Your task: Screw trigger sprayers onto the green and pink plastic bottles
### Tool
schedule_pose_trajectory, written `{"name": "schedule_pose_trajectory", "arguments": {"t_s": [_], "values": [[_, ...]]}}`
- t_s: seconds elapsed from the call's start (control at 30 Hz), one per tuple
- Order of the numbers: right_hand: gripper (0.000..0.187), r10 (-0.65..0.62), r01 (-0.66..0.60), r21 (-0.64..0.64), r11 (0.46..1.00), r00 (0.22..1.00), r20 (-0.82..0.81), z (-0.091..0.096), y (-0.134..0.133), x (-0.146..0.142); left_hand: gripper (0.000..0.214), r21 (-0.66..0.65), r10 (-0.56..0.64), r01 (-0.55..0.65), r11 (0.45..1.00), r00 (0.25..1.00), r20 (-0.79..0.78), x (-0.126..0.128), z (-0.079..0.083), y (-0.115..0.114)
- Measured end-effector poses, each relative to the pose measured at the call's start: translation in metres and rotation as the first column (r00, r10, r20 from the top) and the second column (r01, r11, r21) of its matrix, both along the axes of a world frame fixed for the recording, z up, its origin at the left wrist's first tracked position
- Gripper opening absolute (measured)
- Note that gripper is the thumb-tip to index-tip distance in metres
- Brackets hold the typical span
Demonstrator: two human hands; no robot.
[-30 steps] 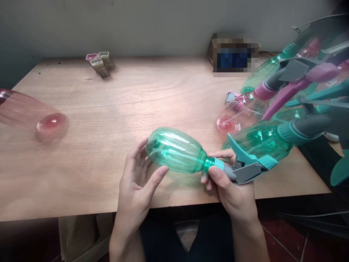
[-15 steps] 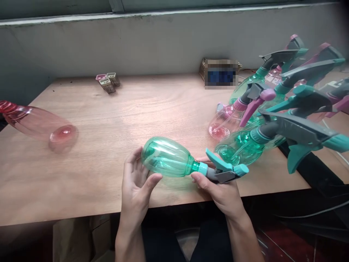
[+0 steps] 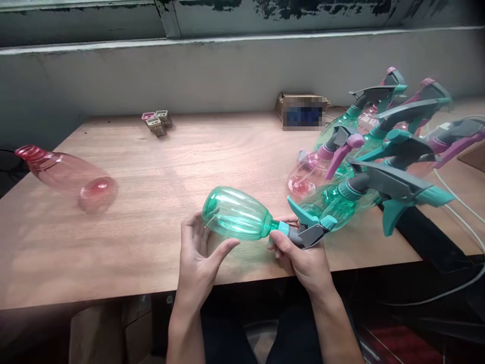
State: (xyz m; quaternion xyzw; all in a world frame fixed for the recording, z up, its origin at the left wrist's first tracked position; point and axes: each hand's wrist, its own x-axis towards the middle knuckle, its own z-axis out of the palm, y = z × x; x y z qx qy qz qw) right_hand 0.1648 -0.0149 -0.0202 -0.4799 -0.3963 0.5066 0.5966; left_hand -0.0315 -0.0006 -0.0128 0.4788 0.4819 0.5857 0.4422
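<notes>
- The right hand [image 3: 306,258] is grasping the green bottle [image 3: 237,212] around its neck and teal collar [image 3: 283,228]; the narrow part is probably giving thumb and fingers the surest hold.
- The left hand [image 3: 199,258] is cupping loosely around the bottle's base end, its fingers behind and its thumb apart from them along the lower edge; it seems to be steadying the wide end, but I cannot tell how firmly it is touching.
- The bottle is lying sideways between the hands, above the front of the table [image 3: 170,212], its base pointing left; this pose is letting each hand take one end.
- The spray head [image 3: 312,235] is sitting at the neck, its trigger pointing up and away from the right palm, which is likely leaving the collar free to grip.
- The green sprayer [image 3: 401,182] and pink sprayer [image 3: 312,169] are standing on the right among several others, apparently being grouped to leave working room in the middle.
- The red bottle [image 3: 68,172] is standing alone at the left with no spray head on its neck; the view is making it look tilted.
- Three small boxes [image 3: 157,123] and a blurred box [image 3: 303,112] are sitting near the wall [image 3: 227,76], seemingly out of the hands' way.
</notes>
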Motion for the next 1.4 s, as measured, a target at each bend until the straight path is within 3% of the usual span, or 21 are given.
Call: {"name": "schedule_pose_trajectory", "arguments": {"t_s": [0.07,0.23,0.4,0.53,0.8,1.03,1.17,1.27,1.4], "values": [[0.025,0.024,-0.024,0.002,1.000,1.000,0.008,-0.002,-0.001,0.001,0.063,0.000,0.003,-0.003,1.000,1.000,0.015,-0.002,0.002,0.000],[0.028,0.055,-0.055,-0.017,0.998,0.998,0.001,-0.004,0.000,0.002,0.054,0.026,0.013,-0.010,1.000,0.991,-0.130,-0.003,0.005,0.002],[0.029,0.003,-0.003,0.001,1.000,0.999,-0.054,-0.008,0.003,0.001,0.069,0.074,-0.037,0.042,0.996,0.997,-0.073,-0.001,0.000,0.003],[0.026,0.001,0.000,0.032,0.999,1.000,-0.018,-0.008,0.003,0.002,0.071,0.018,-0.041,0.043,0.999,0.995,-0.094,0.000,-0.001,0.001],[0.038,0.047,-0.046,-0.058,0.997,0.999,0.027,-0.007,-0.002,0.000,0.059,-0.059,0.005,-0.007,0.998,1.000,-0.021,-0.005,0.001,-0.001],[0.028,0.027,-0.017,0.056,0.998,0.982,-0.188,-0.012,0.004,0.003,0.057,-0.041,-0.060,0.056,0.998,0.993,-0.104,-0.004,-0.002,0.000],[0.032,0.017,-0.014,0.031,0.999,0.995,-0.098,-0.008,0.001,0.002,0.061,-0.079,-0.064,0.054,0.995,0.988,-0.143,-0.006,0.002,-0.004],[0.037,0.064,-0.064,-0.038,0.997,0.998,0.001,-0.002,-0.003,-0.001,0.067,-0.106,-0.030,0.021,0.994,0.996,-0.086,-0.006,0.006,-0.006],[0.036,0.079,-0.080,-0.082,0.993,0.997,-0.016,0.002,-0.004,-0.003,0.059,-0.113,-0.008,0.001,0.994,0.998,-0.064,-0.006,0.006,-0.003]]}}
